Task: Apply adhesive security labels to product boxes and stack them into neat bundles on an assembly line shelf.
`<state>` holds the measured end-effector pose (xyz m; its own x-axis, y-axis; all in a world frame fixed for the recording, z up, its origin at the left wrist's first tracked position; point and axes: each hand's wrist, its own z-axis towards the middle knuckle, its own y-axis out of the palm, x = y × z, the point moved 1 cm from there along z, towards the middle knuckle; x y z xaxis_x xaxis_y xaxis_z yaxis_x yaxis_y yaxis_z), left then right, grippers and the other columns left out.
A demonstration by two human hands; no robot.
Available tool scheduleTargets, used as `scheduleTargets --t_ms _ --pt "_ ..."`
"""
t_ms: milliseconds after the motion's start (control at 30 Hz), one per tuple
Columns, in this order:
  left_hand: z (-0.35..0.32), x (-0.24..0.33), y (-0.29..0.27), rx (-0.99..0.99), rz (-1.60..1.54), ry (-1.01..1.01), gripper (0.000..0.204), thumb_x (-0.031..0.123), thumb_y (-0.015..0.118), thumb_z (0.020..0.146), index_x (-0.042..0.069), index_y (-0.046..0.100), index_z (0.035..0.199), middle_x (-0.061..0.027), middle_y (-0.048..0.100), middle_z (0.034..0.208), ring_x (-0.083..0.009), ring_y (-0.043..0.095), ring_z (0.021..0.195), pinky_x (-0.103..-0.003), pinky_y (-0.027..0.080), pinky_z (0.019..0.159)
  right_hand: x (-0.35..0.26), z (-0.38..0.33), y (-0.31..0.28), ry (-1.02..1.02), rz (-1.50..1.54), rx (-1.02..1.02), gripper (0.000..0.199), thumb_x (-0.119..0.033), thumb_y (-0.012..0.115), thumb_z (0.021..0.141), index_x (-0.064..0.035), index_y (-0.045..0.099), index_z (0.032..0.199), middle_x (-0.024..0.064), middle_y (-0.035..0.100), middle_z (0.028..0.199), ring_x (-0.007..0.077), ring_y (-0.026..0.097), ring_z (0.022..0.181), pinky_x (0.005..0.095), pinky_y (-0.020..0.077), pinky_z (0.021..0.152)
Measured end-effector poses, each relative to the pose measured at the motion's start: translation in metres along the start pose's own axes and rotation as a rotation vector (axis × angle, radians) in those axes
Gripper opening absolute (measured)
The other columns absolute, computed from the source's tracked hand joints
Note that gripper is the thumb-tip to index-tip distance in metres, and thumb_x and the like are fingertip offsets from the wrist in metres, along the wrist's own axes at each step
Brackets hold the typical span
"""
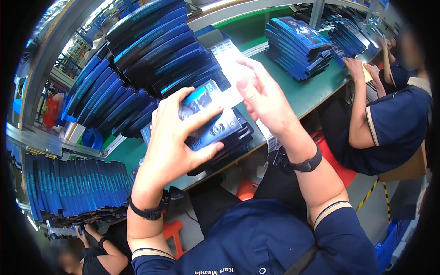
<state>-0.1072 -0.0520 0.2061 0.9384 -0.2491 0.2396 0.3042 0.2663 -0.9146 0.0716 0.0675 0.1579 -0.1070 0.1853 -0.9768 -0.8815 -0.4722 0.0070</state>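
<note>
My left hand (167,137) is wrapped round a flat blue printed box (220,128), thumb along its near edge and fingers over its top and far side. The box sits above a small stack of dark boxes (245,135) at the bench's front edge. My right hand (268,98) is just right of it, thumb and fingers at a small white label (232,97) that lies against the box's upper right corner. Glare hides the label's edges. Beyond my right fingers a white label sheet (223,50) lies on the bench.
Tall piles of blue boxes (156,50) stand at the far left, with a long row of boxes (78,188) nearer. Another box stack (298,46) is on the green bench (298,94) at the right. A co-worker (389,114) sits to the right; another person (101,252) is at lower left.
</note>
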Motion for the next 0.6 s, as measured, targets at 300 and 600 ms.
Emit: scheduleTargets --t_ms 300,600 --pt "-0.042 0.036 -0.01 0.269 -0.123 0.131 0.096 0.036 0.091 0.061 0.017 0.049 0.146 -0.0252 0.036 0.144 -0.0402 0.045 0.128 -0.05 0.042 0.103 -0.037 -0.051 0.055 0.066 0.965 -0.239 0.046 -0.014 0.048 0.104 -0.0096 0.034 0.148 0.0098 0.062 0.114 0.0126 0.063 0.1 0.028 0.0539 0.087" --pt "-0.057 0.042 -0.04 0.36 0.05 -0.018 0.076 0.016 0.085 0.052 0.013 0.06 0.123 -0.0181 0.046 0.123 -0.0345 0.053 0.112 -0.043 0.047 0.092 -0.023 -0.071 0.051 -0.017 0.496 -0.335 0.077 -0.002 0.056 0.097 -0.0125 0.012 0.159 0.0048 0.052 0.111 0.0064 0.052 0.092 0.0218 0.044 0.082"
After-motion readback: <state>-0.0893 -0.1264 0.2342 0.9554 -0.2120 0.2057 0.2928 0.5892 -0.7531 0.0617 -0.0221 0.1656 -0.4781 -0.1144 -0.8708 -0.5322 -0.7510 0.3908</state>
